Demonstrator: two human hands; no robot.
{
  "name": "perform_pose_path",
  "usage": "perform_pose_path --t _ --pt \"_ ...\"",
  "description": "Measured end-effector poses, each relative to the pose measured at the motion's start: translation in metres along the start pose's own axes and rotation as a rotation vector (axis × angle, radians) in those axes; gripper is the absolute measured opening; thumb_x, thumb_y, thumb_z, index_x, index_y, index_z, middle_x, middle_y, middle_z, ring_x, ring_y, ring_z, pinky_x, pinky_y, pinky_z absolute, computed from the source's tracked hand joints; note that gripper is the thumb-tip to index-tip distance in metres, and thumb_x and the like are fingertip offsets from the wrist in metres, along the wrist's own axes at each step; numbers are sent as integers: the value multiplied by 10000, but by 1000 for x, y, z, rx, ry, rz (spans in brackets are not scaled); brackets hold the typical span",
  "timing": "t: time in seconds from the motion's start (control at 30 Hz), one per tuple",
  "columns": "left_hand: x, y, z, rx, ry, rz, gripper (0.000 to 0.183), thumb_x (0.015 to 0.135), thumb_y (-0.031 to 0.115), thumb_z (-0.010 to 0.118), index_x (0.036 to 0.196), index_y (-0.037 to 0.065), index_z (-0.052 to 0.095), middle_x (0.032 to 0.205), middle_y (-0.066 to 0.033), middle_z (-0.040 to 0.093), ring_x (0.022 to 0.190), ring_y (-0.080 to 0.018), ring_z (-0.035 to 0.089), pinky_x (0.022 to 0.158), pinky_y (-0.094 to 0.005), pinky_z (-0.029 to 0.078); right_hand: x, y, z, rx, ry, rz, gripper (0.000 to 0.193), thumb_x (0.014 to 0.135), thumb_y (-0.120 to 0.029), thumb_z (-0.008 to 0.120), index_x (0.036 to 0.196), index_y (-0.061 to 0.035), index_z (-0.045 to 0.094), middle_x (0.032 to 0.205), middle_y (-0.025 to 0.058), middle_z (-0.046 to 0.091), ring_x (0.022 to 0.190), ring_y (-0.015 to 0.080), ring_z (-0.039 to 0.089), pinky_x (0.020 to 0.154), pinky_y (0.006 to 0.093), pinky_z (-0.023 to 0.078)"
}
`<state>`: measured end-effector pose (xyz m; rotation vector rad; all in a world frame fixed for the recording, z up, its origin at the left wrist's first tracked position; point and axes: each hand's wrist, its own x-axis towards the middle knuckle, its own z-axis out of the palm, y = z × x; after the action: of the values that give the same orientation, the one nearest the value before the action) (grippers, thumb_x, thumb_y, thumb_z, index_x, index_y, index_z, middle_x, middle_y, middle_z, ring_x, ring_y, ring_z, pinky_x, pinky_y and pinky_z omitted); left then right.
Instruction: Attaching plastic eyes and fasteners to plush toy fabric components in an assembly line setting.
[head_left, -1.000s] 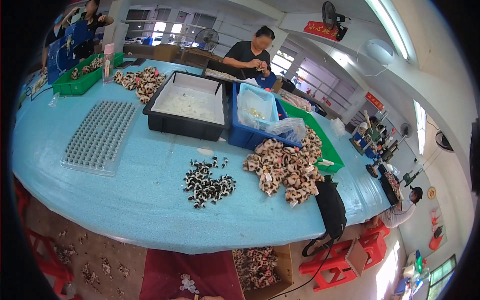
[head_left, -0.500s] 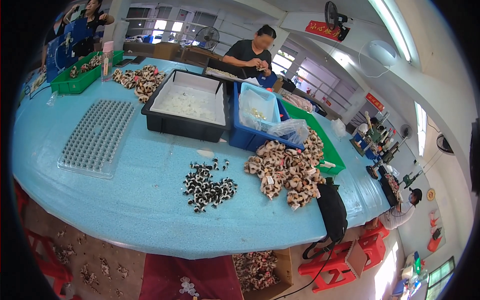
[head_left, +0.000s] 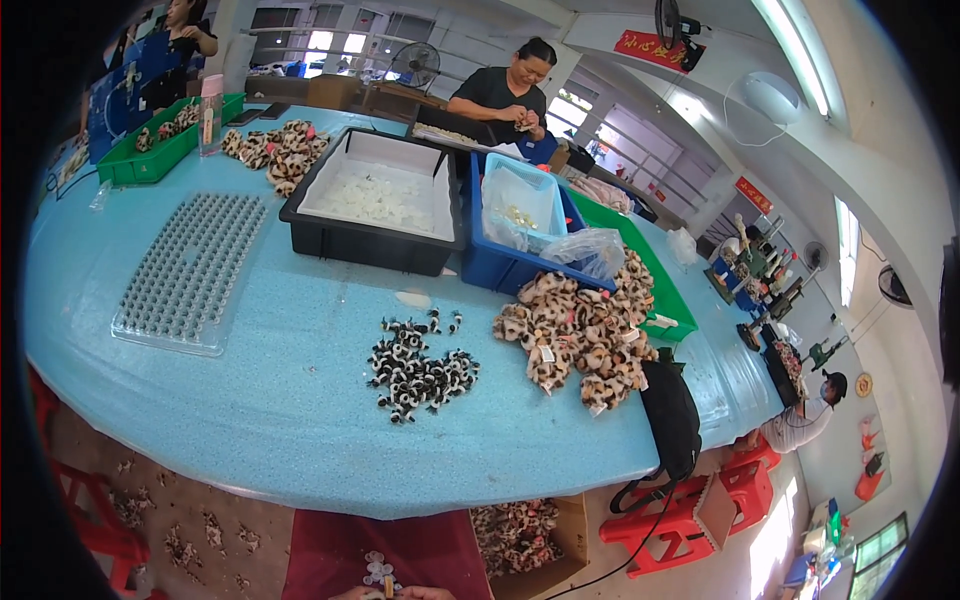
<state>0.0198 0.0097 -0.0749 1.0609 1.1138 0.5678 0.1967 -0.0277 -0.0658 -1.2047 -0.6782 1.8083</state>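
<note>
Only the tips of my left hand [head_left: 350, 594] and my right hand [head_left: 425, 594] show at the lower edge, close together over a dark red cloth [head_left: 330, 560] on my lap. A few small pale round pieces [head_left: 375, 572] lie just above the fingers; what the fingers hold is cut off. Before me on the blue table [head_left: 250, 420] lies a heap of small black-and-white pieces [head_left: 420, 370], far from both hands. To its right sits a pile of leopard-print plush pieces [head_left: 580, 335].
A clear studded tray [head_left: 190, 270] lies left. Behind stand a black bin of white pieces [head_left: 375, 200], a blue bin with plastic bags [head_left: 515, 230] and a green tray [head_left: 660, 290]. A black bag [head_left: 670, 420] hangs off the edge. A person [head_left: 505, 90] works opposite.
The view has shifted only slightly. Nothing on the table has moved.
</note>
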Motion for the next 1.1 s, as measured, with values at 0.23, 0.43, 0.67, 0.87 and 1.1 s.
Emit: perform_pose_path --t 0.23,0.43,0.67,0.87,1.1 --pt "18 40 2 164 -59 98 251 665 125 725 867 13 628 783 -120 615 717 -264 613 647 -336 492 1 -14 -16 122 69 12 214 792 -47 617 1005 -38 591 909 -2 615 840 88 572 779 239 467" --pt "45 72 7 169 -107 108 206 766 97 704 931 -4 632 780 -81 636 703 -139 591 634 -296 485 21 -33 -19 121 197 -182 156 732 1 659 846 -35 558 860 26 617 795 93 588 723 230 486" --pt "20 66 20 -738 -494 -456 335 761 27 721 1077 20 610 944 -39 667 823 -123 634 708 -241 520 14 -41 -19 414 209 -191 159 775 91 530 901 -6 536 869 51 613 781 86 581 700 197 473" --pt "11 64 36 -634 -236 -544 353 761 -48 681 1096 6 587 985 -57 662 855 -144 640 768 -274 527 6 -30 -7 419 257 -132 230 752 99 449 928 -16 542 893 61 630 781 99 605 710 211 491" --pt "13 79 32 -725 -177 -569 331 821 -24 627 1145 -10 567 1024 -76 655 899 -167 641 802 -314 534 4 -35 -16 331 297 -126 157 879 -101 524 997 -6 568 919 56 632 809 99 603 727 220 495"
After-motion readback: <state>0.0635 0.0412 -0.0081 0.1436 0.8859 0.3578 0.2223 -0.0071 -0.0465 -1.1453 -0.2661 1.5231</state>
